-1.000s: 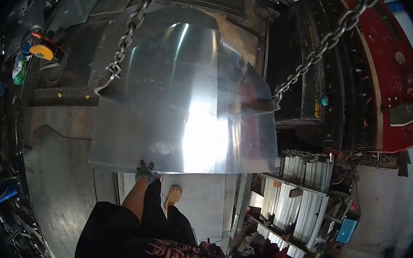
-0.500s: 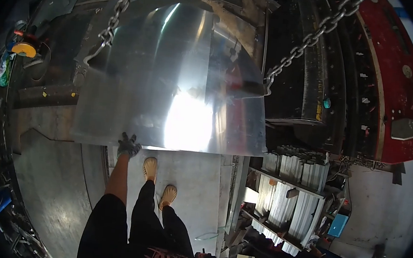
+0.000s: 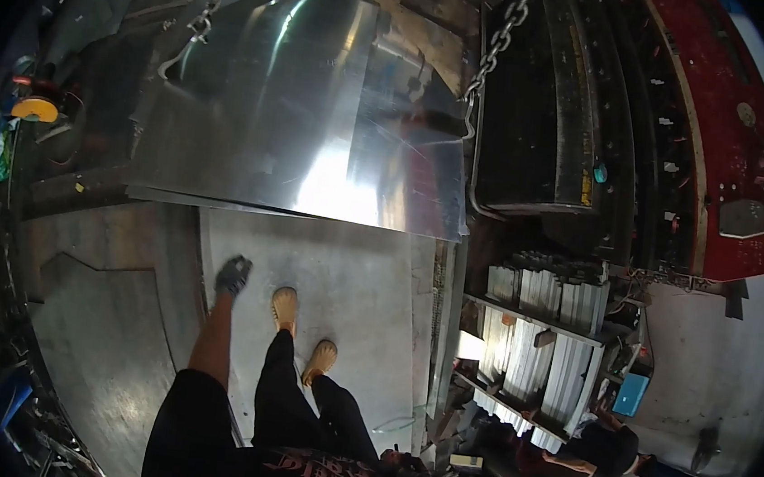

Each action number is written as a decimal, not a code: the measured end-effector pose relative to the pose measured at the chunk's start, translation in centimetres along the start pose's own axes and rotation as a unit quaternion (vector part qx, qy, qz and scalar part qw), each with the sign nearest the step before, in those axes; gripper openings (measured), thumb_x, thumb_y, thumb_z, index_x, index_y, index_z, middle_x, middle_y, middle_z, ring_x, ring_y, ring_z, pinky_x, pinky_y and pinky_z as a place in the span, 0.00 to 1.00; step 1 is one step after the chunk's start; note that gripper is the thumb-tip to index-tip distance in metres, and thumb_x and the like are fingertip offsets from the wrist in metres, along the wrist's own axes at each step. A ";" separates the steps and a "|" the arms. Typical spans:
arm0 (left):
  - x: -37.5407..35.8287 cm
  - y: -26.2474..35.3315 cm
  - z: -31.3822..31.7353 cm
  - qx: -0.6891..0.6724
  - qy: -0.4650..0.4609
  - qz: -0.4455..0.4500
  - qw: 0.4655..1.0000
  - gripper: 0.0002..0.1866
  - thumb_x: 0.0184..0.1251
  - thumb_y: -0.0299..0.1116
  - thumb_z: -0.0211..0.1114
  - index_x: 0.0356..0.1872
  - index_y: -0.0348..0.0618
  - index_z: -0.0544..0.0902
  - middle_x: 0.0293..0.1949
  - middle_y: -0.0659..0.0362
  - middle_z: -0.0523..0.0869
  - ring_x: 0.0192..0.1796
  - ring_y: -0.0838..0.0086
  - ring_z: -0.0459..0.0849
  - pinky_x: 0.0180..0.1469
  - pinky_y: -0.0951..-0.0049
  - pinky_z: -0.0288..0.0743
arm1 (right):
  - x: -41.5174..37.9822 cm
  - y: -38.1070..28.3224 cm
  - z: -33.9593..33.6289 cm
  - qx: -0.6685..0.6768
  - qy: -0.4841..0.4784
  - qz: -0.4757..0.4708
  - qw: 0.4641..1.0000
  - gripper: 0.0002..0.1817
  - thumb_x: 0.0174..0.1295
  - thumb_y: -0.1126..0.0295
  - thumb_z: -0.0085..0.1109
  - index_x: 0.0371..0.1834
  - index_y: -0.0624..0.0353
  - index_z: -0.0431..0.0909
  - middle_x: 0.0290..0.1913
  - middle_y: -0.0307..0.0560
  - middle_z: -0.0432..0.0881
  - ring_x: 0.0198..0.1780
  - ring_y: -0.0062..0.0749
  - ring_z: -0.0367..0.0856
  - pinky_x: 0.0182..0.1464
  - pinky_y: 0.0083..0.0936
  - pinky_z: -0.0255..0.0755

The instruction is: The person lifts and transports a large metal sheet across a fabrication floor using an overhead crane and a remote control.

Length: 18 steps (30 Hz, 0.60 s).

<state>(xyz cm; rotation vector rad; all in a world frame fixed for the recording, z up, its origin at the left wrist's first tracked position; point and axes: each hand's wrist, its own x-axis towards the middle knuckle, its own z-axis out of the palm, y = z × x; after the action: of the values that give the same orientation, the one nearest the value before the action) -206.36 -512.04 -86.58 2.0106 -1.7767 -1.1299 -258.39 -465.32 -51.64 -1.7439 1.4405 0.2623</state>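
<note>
My left hand (image 3: 233, 276), in a dark grey glove, is over the grey floor plate (image 3: 326, 256), its fingers curled together with nothing visible in them. Beyond it, apart from the hand, is a large shiny metal sheet (image 3: 255, 127). A hook on the left chain (image 3: 206, 21) is at the sheet's left side, and a hook on the right chain (image 3: 501, 44) is at its right edge. Beside my shirt at the bottom is a dark, reddish shape (image 3: 402, 475); whether my right hand is in it is unclear.
At the right are a rack of pale metal strips (image 3: 565, 382), a blue box (image 3: 630, 394) and a red machine panel (image 3: 750, 134). Another person (image 3: 604, 449) is at the lower right. A tool with a yellow disc (image 3: 35, 109) lies at the left.
The metal sheet's near edge has moved away from me. My left hand has come off that edge, and its spread fingers have curled. The right chain appears further left, and the other person shows more.
</note>
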 end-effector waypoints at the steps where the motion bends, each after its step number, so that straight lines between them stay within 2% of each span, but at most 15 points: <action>1: -2.7 -0.2 1.3 -0.045 -0.029 -0.064 0.997 0.28 0.66 0.55 0.55 0.51 0.37 0.79 0.48 0.49 0.84 0.54 0.59 0.80 0.57 0.63 0.73 | 0.8 0.5 -0.1 0.014 0.018 -0.001 1.000 0.25 0.64 0.61 0.54 0.65 0.50 0.67 0.55 0.51 0.74 0.55 0.46 0.73 0.61 0.31 0.67; 2: -3.7 -0.5 2.0 0.172 -0.175 0.081 0.966 0.17 0.70 0.40 0.49 0.51 0.44 0.80 0.54 0.53 0.82 0.58 0.58 0.77 0.64 0.62 0.67 | 1.9 -0.2 -1.3 0.131 0.004 0.075 0.988 0.24 0.64 0.62 0.53 0.64 0.49 0.68 0.55 0.51 0.74 0.56 0.45 0.73 0.61 0.31 0.67; 3: -6.7 0.5 3.5 -0.016 -0.084 -0.090 0.992 0.18 0.70 0.41 0.50 0.51 0.44 0.80 0.54 0.54 0.82 0.58 0.59 0.78 0.63 0.60 0.68 | 3.7 -1.7 -3.4 0.243 0.007 0.153 0.958 0.23 0.64 0.63 0.53 0.64 0.47 0.69 0.56 0.50 0.74 0.57 0.44 0.72 0.62 0.31 0.67; 4: -7.6 -1.0 5.1 0.033 -0.175 -0.041 0.983 0.23 0.69 0.50 0.52 0.53 0.43 0.80 0.55 0.53 0.81 0.59 0.56 0.77 0.63 0.61 0.68 | 4.7 -3.1 -5.0 0.453 -0.013 0.309 0.836 0.22 0.65 0.66 0.52 0.64 0.43 0.70 0.57 0.49 0.74 0.58 0.43 0.71 0.63 0.30 0.66; 6: -12.2 7.0 -0.6 -0.049 -0.151 -0.193 0.968 0.24 0.67 0.51 0.53 0.51 0.43 0.81 0.53 0.52 0.82 0.58 0.56 0.78 0.62 0.62 0.70 | 6.3 0.3 -3.4 0.361 0.016 0.159 0.919 0.24 0.64 0.67 0.56 0.65 0.42 0.69 0.56 0.46 0.74 0.58 0.39 0.71 0.63 0.27 0.65; 7: -13.4 6.5 -0.1 -0.044 -0.160 -0.178 0.970 0.25 0.67 0.53 0.49 0.50 0.44 0.82 0.52 0.49 0.82 0.57 0.53 0.78 0.61 0.58 0.70 | 7.1 1.6 -2.9 0.346 0.021 0.139 0.928 0.25 0.62 0.65 0.59 0.64 0.46 0.69 0.55 0.47 0.74 0.57 0.38 0.72 0.61 0.27 0.66; 9: -16.4 5.9 0.3 -0.034 -0.172 -0.182 0.968 0.27 0.67 0.55 0.45 0.49 0.45 0.82 0.52 0.46 0.81 0.57 0.50 0.77 0.60 0.55 0.69 | 9.0 -1.9 -6.7 0.389 0.070 0.216 0.893 0.31 0.57 0.57 0.67 0.62 0.57 0.69 0.53 0.48 0.75 0.54 0.35 0.74 0.57 0.26 0.69; 10: -17.3 6.2 0.0 -0.031 -0.176 -0.199 0.964 0.27 0.67 0.55 0.45 0.49 0.45 0.82 0.53 0.46 0.81 0.58 0.51 0.76 0.61 0.55 0.69 | 10.0 -2.3 -7.6 0.390 0.070 0.210 0.894 0.31 0.57 0.57 0.67 0.62 0.57 0.69 0.53 0.48 0.75 0.54 0.35 0.74 0.57 0.26 0.69; 12: -18.0 6.3 -0.9 -0.024 -0.180 -0.222 0.958 0.28 0.67 0.55 0.45 0.50 0.45 0.82 0.54 0.46 0.79 0.60 0.52 0.75 0.62 0.56 0.68 | 11.2 -2.4 -8.7 0.460 0.076 0.247 0.849 0.32 0.56 0.56 0.68 0.60 0.59 0.70 0.52 0.49 0.76 0.55 0.35 0.75 0.57 0.27 0.69; 13: -18.2 6.1 -1.2 -0.002 -0.188 -0.217 0.958 0.27 0.67 0.55 0.45 0.50 0.45 0.82 0.55 0.46 0.79 0.60 0.52 0.75 0.62 0.56 0.67 | 11.5 -1.6 -8.8 0.394 0.100 0.170 0.898 0.28 0.57 0.56 0.68 0.57 0.59 0.73 0.50 0.46 0.77 0.53 0.32 0.75 0.56 0.26 0.69; 14: -18.2 5.8 -1.5 0.020 -0.196 -0.212 0.957 0.27 0.67 0.55 0.45 0.50 0.45 0.82 0.56 0.47 0.79 0.60 0.53 0.75 0.63 0.56 0.67 | 12.7 -4.2 -11.5 0.428 0.106 0.234 0.866 0.23 0.57 0.58 0.67 0.52 0.58 0.76 0.46 0.44 0.79 0.51 0.30 0.76 0.55 0.24 0.69; 17: -16.7 5.1 -2.8 -0.024 -0.147 -0.207 0.967 0.27 0.67 0.54 0.46 0.51 0.45 0.82 0.54 0.48 0.80 0.59 0.56 0.77 0.63 0.59 0.68 | 14.6 -3.4 -12.1 0.529 0.108 0.213 0.814 0.20 0.59 0.59 0.66 0.50 0.59 0.78 0.44 0.40 0.80 0.50 0.25 0.76 0.54 0.21 0.68; 18: -16.2 5.0 -3.3 -0.043 -0.127 -0.200 0.971 0.27 0.67 0.54 0.47 0.51 0.45 0.82 0.54 0.49 0.81 0.59 0.56 0.77 0.63 0.60 0.68 | 15.0 -3.1 -12.8 0.402 0.098 0.137 0.900 0.20 0.59 0.59 0.66 0.50 0.59 0.78 0.44 0.40 0.80 0.50 0.25 0.76 0.54 0.21 0.69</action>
<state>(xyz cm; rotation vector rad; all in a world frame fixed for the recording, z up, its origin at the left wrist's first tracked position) -207.34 -499.33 -74.96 2.3223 -1.4228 -1.6182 -255.23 -485.01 -51.55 -0.9074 1.6212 -0.3430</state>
